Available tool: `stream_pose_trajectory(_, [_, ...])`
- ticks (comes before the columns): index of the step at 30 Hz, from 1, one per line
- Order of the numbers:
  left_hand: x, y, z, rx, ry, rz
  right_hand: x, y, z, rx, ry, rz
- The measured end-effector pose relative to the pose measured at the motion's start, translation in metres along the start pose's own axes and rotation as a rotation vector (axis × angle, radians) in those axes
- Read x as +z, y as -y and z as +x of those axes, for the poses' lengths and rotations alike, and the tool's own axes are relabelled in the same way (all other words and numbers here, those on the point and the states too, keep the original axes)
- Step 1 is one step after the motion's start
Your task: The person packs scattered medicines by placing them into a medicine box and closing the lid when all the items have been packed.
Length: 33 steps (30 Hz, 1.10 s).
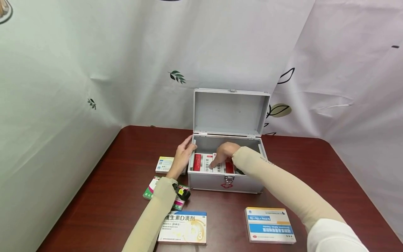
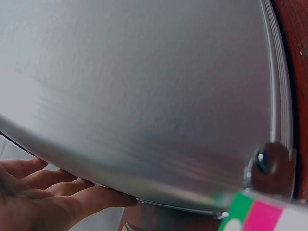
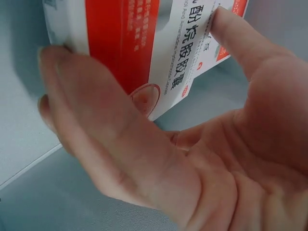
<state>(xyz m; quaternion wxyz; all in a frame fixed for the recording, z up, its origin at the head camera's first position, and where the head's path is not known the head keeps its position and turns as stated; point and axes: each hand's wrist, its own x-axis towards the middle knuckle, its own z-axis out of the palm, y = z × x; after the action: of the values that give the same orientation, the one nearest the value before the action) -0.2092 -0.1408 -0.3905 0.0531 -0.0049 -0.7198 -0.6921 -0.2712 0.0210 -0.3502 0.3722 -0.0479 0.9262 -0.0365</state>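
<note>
A silver metal case point(image 1: 209, 182) stands with its lid up. Inside it lie red-and-white medicine boxes, one at the left point(image 1: 197, 162) and one beside it point(image 1: 229, 168). My right hand point(image 1: 227, 151) reaches into the case and holds a red-and-white medicine box point(image 3: 122, 43), its fingers along one side and its thumb on the printed face. At the case's left wall, my left hand point(image 1: 182, 155) touches the rim. In the left wrist view its nearly straight fingers point(image 2: 101, 198) lie along the case's edge; the thumb is hidden there.
A yellow-and-white box point(image 1: 164, 163) and green-and-white boxes point(image 1: 150, 187) lie left of the case, partly behind my left arm. Nearer me are a vitamin D box point(image 1: 184, 229) and a blue-and-white box point(image 1: 269, 224). White curtains hang behind the brown table point(image 1: 315, 175).
</note>
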Motion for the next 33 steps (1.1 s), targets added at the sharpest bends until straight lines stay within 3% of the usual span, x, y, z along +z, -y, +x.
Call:
stream_pose_trajectory(9, [-0.001,0.025,0.013,0.009,-0.022,0.013,0.001,0.000,0.003,-0.039,-0.005,-0.072])
stream_pose_trajectory(18, [0.000,0.025,0.012,0.021,-0.044,0.027,0.001,-0.005,0.005,-0.091,0.121,-0.043])
stream_pose_trajectory(23, [0.000,0.025,0.012,0.025,-0.050,0.028,0.003,-0.007,0.004,-0.098,0.126,0.048])
stream_pose_trajectory(28, [0.000,0.026,0.010,0.066,-0.067,0.066,0.003,-0.008,0.003,-0.113,0.126,0.012])
stream_pose_trajectory(33, [0.000,0.026,0.010,0.045,-0.060,0.057,0.001,-0.007,0.002,-0.122,0.136,-0.061])
